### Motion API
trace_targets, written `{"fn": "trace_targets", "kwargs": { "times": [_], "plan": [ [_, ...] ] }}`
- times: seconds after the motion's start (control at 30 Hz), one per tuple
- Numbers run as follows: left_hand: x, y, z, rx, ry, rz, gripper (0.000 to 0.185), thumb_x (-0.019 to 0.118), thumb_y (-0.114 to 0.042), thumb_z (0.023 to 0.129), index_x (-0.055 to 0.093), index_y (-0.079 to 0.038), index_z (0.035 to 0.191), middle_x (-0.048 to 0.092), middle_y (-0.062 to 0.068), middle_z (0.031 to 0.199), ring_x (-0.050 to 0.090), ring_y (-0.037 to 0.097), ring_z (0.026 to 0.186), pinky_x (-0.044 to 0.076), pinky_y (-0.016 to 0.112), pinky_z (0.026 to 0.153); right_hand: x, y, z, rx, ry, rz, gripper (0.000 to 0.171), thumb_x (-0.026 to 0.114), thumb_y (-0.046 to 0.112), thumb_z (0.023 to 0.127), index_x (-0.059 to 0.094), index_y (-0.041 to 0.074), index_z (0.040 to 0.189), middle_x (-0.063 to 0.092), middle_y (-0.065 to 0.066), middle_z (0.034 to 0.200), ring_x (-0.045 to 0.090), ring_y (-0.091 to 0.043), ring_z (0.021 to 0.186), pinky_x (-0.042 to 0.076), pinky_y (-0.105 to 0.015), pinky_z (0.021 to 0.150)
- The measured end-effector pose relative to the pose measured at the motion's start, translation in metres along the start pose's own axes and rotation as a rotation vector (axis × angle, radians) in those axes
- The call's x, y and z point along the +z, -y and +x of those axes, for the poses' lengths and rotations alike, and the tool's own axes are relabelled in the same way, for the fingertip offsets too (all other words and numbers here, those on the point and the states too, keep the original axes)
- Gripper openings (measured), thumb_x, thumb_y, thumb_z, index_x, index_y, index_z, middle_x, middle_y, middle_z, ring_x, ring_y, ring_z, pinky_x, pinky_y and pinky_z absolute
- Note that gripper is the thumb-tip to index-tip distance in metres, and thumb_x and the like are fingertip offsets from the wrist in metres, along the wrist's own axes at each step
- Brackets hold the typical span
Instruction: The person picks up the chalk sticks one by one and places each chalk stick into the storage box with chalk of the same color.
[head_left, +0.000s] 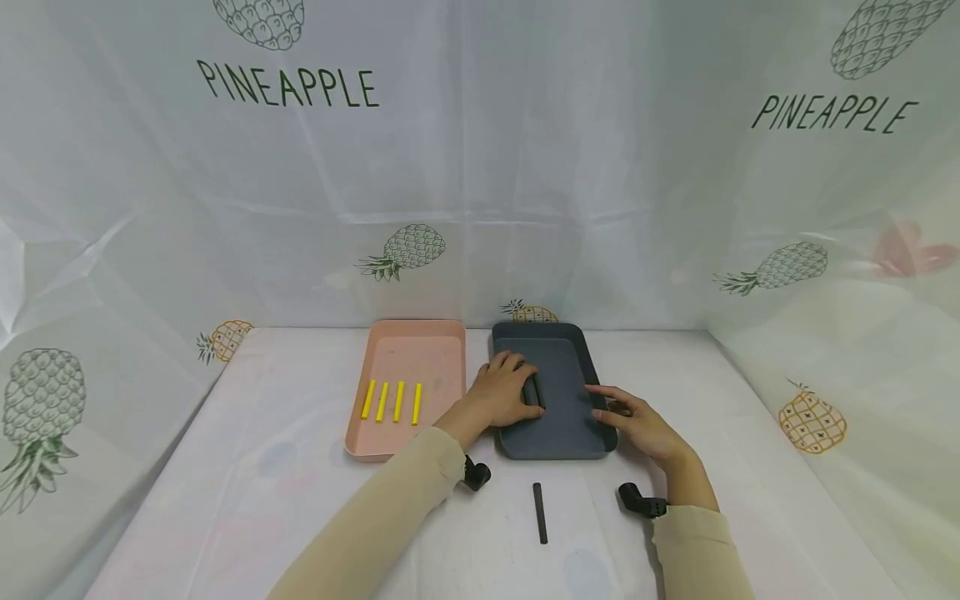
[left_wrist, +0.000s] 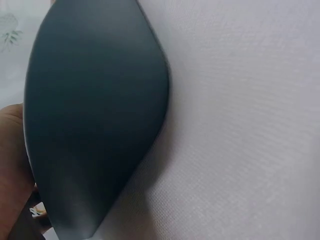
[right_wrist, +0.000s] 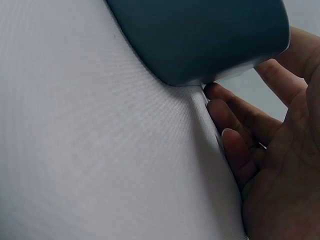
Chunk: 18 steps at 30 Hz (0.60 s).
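A dark grey tray [head_left: 566,429] lies on the table in the head view. Inside its left part, my left hand [head_left: 502,392] has thumb and fingers bent around a dark stick [head_left: 538,392]; there seems to be a second one close beside it, partly covered by the fingers. At the tray's right rim is my right hand [head_left: 641,425], its index finger and thumb reaching over the edge. The right wrist view shows the other right fingers [right_wrist: 240,155] loosely bent outside the tray, near the table. From the left wrist, the tray's outer wall [left_wrist: 95,100] hides most of the hand.
Left of the dark tray stands a pink tray [head_left: 420,346] with several yellow sticks [head_left: 398,402] in a row. Another dark stick [head_left: 540,513] lies on the white cloth in front of the dark tray. A pineapple-print curtain [head_left: 555,167] hangs behind the table.
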<state>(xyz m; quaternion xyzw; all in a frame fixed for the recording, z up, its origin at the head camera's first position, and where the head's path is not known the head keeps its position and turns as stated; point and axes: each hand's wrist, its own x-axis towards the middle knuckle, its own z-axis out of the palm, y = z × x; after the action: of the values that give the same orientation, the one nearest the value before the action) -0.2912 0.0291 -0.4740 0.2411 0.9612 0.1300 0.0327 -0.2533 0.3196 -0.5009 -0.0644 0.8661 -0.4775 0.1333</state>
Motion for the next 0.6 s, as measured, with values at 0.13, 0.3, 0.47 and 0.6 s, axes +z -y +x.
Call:
{"fn": "trace_targets", "kwargs": {
  "times": [0.13, 0.3, 0.47, 0.6],
  "plan": [
    [-0.002, -0.001, -0.005, 0.012, -0.014, -0.002, 0.077, 0.068, -0.063, 0.092, 0.047, -0.025, 0.156, 0.036, 0.004, 0.166, 0.022, 0.031, 0.159, 0.033, 0.059, 0.123, 0.0, -0.001, 0.0, 0.002, -0.002, 0.0, 0.053, 0.069, 0.042, 0.099, 0.054, 0.033, 0.15, 0.052, -0.012, 0.148, 0.049, -0.033, 0.133, 0.04, -0.054, 0.111],
    [-0.002, 0.0, -0.01, 0.029, -0.038, -0.004, 0.076, 0.067, -0.063, 0.093, 0.047, -0.025, 0.155, 0.037, 0.004, 0.165, 0.023, 0.032, 0.159, 0.032, 0.059, 0.123, 0.0, -0.002, 0.0, 0.003, 0.0, 0.002, 0.053, 0.068, 0.042, 0.1, 0.054, 0.033, 0.15, 0.051, -0.011, 0.15, 0.049, -0.033, 0.133, 0.04, -0.054, 0.111],
    [-0.002, 0.0, -0.017, 0.045, -0.058, -0.006, 0.075, 0.067, -0.063, 0.093, 0.048, -0.025, 0.155, 0.037, 0.004, 0.165, 0.023, 0.032, 0.159, 0.031, 0.058, 0.124, 0.0, -0.001, 0.0, -0.001, 0.003, 0.015, 0.054, 0.069, 0.041, 0.099, 0.054, 0.032, 0.151, 0.052, -0.012, 0.148, 0.049, -0.032, 0.131, 0.039, -0.053, 0.111],
    [-0.004, 0.001, -0.024, 0.059, -0.073, -0.008, 0.075, 0.067, -0.063, 0.093, 0.049, -0.025, 0.154, 0.038, 0.003, 0.164, 0.024, 0.032, 0.159, 0.03, 0.056, 0.125, 0.0, 0.0, 0.0, -0.005, 0.003, 0.014, 0.054, 0.069, 0.041, 0.1, 0.054, 0.032, 0.151, 0.053, -0.011, 0.147, 0.05, -0.032, 0.131, 0.039, -0.053, 0.111]
  ]
}}
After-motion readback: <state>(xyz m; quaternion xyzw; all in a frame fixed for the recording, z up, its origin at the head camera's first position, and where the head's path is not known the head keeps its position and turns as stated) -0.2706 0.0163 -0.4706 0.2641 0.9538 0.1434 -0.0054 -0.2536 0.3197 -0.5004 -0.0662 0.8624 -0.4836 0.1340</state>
